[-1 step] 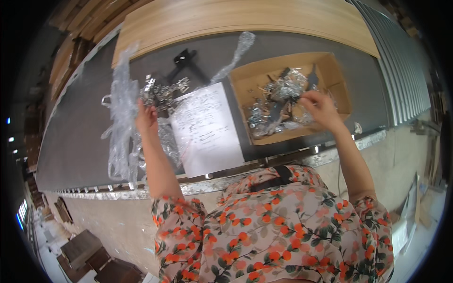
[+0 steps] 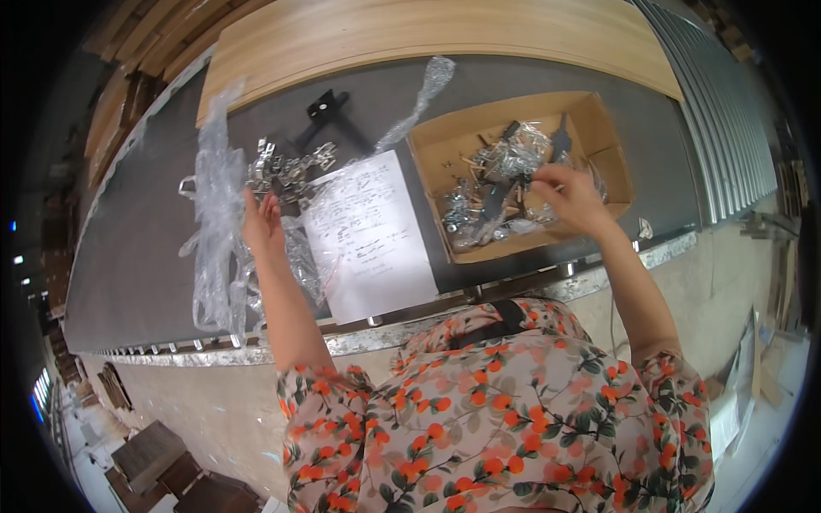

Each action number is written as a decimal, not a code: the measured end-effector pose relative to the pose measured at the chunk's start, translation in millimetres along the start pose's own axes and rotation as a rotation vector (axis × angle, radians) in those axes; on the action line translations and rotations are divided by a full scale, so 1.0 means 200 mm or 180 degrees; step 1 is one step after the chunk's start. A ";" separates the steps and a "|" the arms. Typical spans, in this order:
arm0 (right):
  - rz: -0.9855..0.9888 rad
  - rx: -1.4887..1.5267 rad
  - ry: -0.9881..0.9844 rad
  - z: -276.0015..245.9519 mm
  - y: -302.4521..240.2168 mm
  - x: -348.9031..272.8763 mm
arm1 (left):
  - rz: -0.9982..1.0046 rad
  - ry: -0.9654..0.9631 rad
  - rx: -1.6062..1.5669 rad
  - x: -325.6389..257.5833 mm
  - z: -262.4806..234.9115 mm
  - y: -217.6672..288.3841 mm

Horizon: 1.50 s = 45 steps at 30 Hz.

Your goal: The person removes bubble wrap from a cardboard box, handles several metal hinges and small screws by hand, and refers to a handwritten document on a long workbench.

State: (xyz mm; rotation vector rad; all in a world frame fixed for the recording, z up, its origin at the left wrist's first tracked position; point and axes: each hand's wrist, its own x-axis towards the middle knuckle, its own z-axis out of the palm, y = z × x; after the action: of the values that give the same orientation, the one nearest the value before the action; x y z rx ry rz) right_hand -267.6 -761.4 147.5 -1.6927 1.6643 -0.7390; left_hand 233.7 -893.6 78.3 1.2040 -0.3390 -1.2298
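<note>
Hardware bag [image 2: 523, 158], clear plastic with metal fittings, sits in cardboard box [image 2: 611, 162], directly under and just left of right hand [image 2: 569, 198]. Right hand fingers pinched on bag's plastic edge. Bag long axis roughly diagonal, away from person. Left hand [image 2: 261, 224] well apart, palm loosely spread, fingertips touching pile of metal hinges [image 2: 286, 169], nothing gripped. Handwritten paper sheet [image 2: 368, 231] lies between hands. Loose clear plastic wrap [image 2: 214, 214] just left of left hand. Right hand clearly nearer to bag.
</note>
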 end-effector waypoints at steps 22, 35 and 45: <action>0.1032 0.1922 -0.0139 -0.15 0.01 0.20 | 0.0170 -0.2012 0.1897 -1.25 0.81 -0.33; 0.0352 -0.2845 -0.1072 -0.14 0.22 0.03 | 0.1236 -0.3959 0.6536 -0.97 1.03 -0.62; -0.0636 -0.1943 0.0336 -0.09 0.12 0.15 | 0.1992 -0.3570 0.5674 -0.86 0.98 -0.56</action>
State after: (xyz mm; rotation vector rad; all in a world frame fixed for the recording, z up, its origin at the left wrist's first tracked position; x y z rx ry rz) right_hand -296.4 -791.6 139.3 -2.2970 1.9425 -0.4309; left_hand -39.8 -833.3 127.9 1.3356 -2.8077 -0.6865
